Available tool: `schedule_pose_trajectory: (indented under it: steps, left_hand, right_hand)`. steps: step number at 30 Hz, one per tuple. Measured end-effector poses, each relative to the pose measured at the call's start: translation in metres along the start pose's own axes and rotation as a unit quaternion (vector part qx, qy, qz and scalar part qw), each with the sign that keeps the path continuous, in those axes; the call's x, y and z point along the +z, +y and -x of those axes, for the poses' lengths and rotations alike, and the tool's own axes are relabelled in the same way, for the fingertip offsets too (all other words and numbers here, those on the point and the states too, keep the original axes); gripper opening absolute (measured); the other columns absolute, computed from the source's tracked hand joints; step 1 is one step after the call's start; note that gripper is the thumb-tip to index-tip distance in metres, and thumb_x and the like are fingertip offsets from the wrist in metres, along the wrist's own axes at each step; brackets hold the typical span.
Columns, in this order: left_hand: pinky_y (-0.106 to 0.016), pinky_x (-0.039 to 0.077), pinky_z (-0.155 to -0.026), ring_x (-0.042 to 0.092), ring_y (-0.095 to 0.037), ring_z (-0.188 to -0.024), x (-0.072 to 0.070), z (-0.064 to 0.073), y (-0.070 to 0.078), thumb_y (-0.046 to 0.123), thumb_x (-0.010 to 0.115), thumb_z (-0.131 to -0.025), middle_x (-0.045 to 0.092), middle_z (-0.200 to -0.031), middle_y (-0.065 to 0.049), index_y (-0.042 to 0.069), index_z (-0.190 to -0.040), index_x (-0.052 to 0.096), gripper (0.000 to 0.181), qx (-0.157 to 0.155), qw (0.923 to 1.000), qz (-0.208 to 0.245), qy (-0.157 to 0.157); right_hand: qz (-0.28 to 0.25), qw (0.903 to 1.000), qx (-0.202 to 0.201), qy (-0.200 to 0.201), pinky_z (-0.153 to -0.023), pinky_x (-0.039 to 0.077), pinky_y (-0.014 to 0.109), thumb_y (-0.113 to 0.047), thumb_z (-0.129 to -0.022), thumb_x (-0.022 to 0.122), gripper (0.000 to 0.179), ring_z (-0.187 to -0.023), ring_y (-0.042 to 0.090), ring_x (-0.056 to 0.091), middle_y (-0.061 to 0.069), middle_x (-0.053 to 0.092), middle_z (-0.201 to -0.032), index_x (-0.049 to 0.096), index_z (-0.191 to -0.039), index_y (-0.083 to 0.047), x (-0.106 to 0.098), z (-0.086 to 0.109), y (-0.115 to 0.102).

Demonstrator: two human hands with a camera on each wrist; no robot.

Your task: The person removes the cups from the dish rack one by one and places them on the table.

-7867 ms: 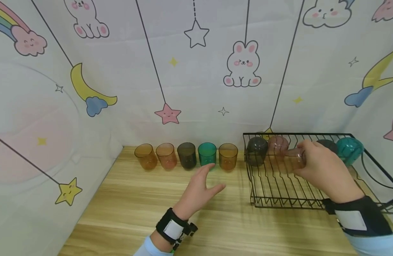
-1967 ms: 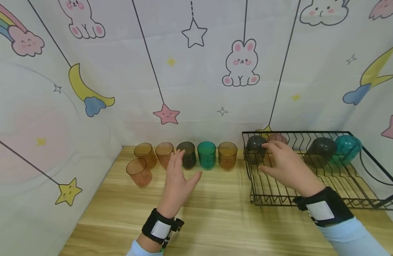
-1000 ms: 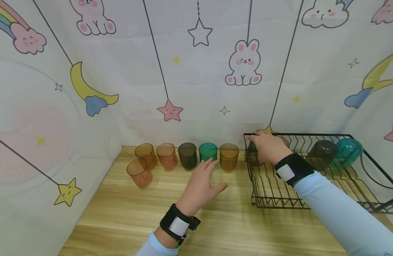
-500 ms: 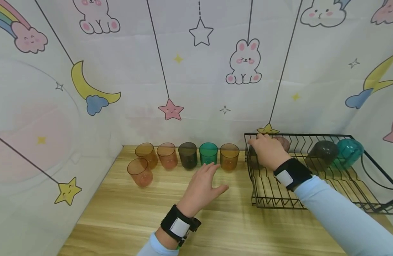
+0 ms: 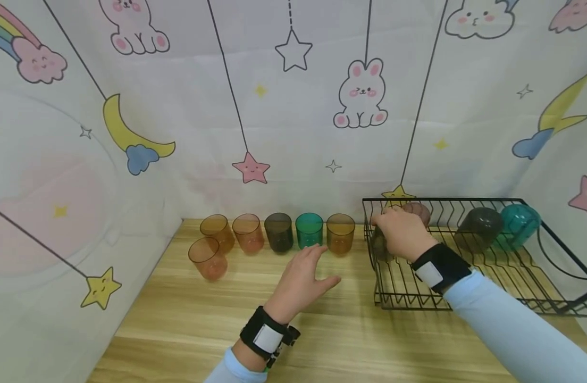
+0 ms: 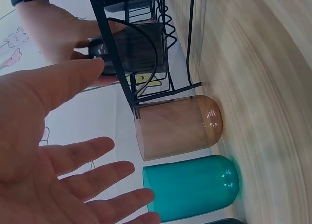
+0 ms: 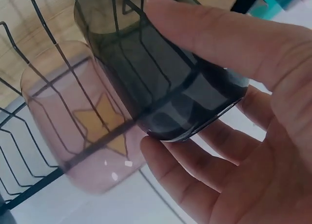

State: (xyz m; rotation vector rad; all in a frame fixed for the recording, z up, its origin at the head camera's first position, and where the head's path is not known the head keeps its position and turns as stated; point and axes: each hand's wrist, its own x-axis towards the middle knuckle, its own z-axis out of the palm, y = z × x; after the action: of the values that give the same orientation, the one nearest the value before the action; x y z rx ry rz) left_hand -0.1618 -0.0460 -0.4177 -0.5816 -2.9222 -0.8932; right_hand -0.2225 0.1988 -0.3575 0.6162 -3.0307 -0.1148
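My right hand [image 5: 404, 233] grips a dark grey see-through cup [image 7: 161, 77] at the left end of the black wire dish rack [image 5: 418, 307]. Thumb and fingers lie on opposite sides of this cup in the right wrist view. Beside it in the rack sits an upside-down pink cup [image 7: 90, 121]. My left hand [image 5: 298, 287] hovers over the table with fingers spread, holding nothing. Nearest to it are the green cup [image 5: 309, 230] and an amber cup [image 5: 340, 234] in the back row. In the left wrist view the palm faces the amber cup [image 6: 178, 126].
Farther right in the rack are another dark cup [image 5: 480, 229] and a teal cup [image 5: 519, 223]. The back row continues left with a dark cup [image 5: 278, 232], a pink cup [image 5: 248, 234] and an amber cup [image 5: 217, 231]. A pinkish-orange cup [image 5: 209, 259] stands in front.
The pink cup formerly in my right hand now stands at the table's front left. My right hand has moved left to the rack's end and taken hold of the dark cup, now slightly shifted.
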Motion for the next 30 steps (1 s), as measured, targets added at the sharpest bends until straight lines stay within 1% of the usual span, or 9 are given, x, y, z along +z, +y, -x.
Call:
schedule_pose_trajectory:
  steps: [1, 4, 8, 12, 15, 19, 22, 26, 30]
  left_hand:
    - [-0.048, 0.034, -0.108, 0.037, -0.029, -0.135, 0.000, 0.000, 0.000, 0.051, 0.065, -0.082, 0.043, -0.144, -0.009, 0.015, -0.138, 0.044, 0.070, -0.001, 1.0000, 0.003, 0.002]
    - [-0.046, 0.037, -0.106, 0.040, -0.026, -0.134, -0.001, -0.001, 0.000, 0.051, 0.065, -0.082, 0.045, -0.143, -0.007, 0.016, -0.138, 0.045, 0.068, -0.001, 0.9999, 0.011, 0.012]
    - [-0.041, 0.042, -0.102, 0.045, -0.021, -0.129, -0.003, -0.001, 0.002, 0.051, 0.065, -0.083, 0.047, -0.140, -0.003, 0.016, -0.137, 0.045, 0.067, -0.003, 0.9992, 0.034, 0.022]
    - [-0.040, 0.043, -0.102, 0.044, -0.018, -0.129, -0.004, -0.002, 0.005, 0.052, 0.064, -0.083, 0.046, -0.141, 0.000, 0.018, -0.138, 0.043, 0.068, -0.012, 0.9976, 0.067, 0.009]
    - [-0.040, 0.042, -0.102, 0.043, -0.017, -0.130, -0.004, -0.002, 0.007, 0.054, 0.063, -0.083, 0.045, -0.142, 0.000, 0.021, -0.139, 0.042, 0.069, -0.017, 0.9958, 0.090, 0.000]
    - [-0.041, 0.042, -0.102, 0.043, -0.018, -0.131, -0.004, -0.001, 0.009, 0.060, 0.062, -0.080, 0.046, -0.141, 0.000, 0.021, -0.138, 0.043, 0.072, -0.023, 0.9930, 0.115, 0.001]
    - [-0.042, 0.042, -0.102, 0.044, -0.020, -0.130, -0.004, 0.000, 0.009, 0.063, 0.061, -0.078, 0.048, -0.140, 0.000, 0.022, -0.136, 0.045, 0.073, -0.030, 0.9888, 0.146, -0.002]
    - [-0.044, 0.043, -0.101, 0.047, -0.020, -0.127, -0.002, -0.001, 0.010, 0.064, 0.060, -0.079, 0.051, -0.136, 0.000, 0.024, -0.133, 0.048, 0.069, -0.035, 0.9781, 0.204, -0.019]
    - [-0.044, 0.042, -0.101, 0.050, -0.017, -0.123, 0.000, -0.003, 0.014, 0.061, 0.060, -0.081, 0.054, -0.133, 0.002, 0.024, -0.132, 0.050, 0.064, -0.030, 0.9704, 0.238, -0.033]
  right_hand:
    - [-0.007, 1.0000, 0.001, 0.005, -0.049, 0.046, 0.035, 0.003, -0.072, 0.074, 0.047, -0.086, 0.033, 0.060, 0.013, 0.063, -0.099, 0.063, -0.115, -0.013, -0.002, 0.003, 0.001]
    - [-0.015, 0.9992, 0.005, 0.037, -0.047, 0.043, 0.034, 0.002, -0.069, 0.075, 0.046, -0.087, 0.033, 0.060, 0.013, 0.064, -0.101, 0.064, -0.111, -0.013, -0.008, 0.012, 0.005]
    - [-0.020, 0.9969, 0.011, 0.075, -0.049, 0.047, 0.039, -0.004, -0.066, 0.081, 0.049, -0.089, 0.034, 0.059, 0.014, 0.063, -0.103, 0.063, -0.111, -0.013, -0.019, 0.024, 0.006]
    - [-0.039, 0.9945, 0.023, 0.094, -0.055, 0.051, 0.043, -0.014, -0.061, 0.086, 0.059, -0.093, 0.035, 0.060, 0.016, 0.061, -0.109, 0.062, -0.116, -0.012, -0.029, 0.037, 0.005]
    - [-0.056, 0.9906, 0.039, 0.119, -0.063, 0.053, 0.047, -0.016, -0.060, 0.087, 0.065, -0.095, 0.036, 0.059, 0.018, 0.060, -0.112, 0.060, -0.119, -0.011, -0.034, 0.045, 0.005]
    - [-0.085, 0.9837, 0.060, 0.147, -0.070, 0.052, 0.051, -0.018, -0.059, 0.088, 0.071, -0.098, 0.038, 0.058, 0.019, 0.058, -0.115, 0.056, -0.123, -0.012, -0.038, 0.054, 0.002]
    - [-0.127, 0.9773, 0.069, 0.155, -0.071, 0.052, 0.051, -0.021, -0.061, 0.087, 0.071, -0.097, 0.037, 0.060, 0.018, 0.056, -0.116, 0.054, -0.124, -0.013, -0.038, 0.060, -0.003]
    - [-0.199, 0.9643, 0.072, 0.159, -0.075, 0.053, 0.048, -0.030, -0.062, 0.087, 0.070, -0.096, 0.031, 0.062, 0.010, 0.057, -0.115, 0.053, -0.122, -0.017, -0.037, 0.065, -0.011]
    - [-0.242, 0.9532, 0.073, 0.165, -0.077, 0.053, 0.044, -0.037, -0.062, 0.087, 0.072, -0.099, 0.025, 0.061, 0.004, 0.058, -0.115, 0.052, -0.123, -0.020, -0.036, 0.067, -0.018]
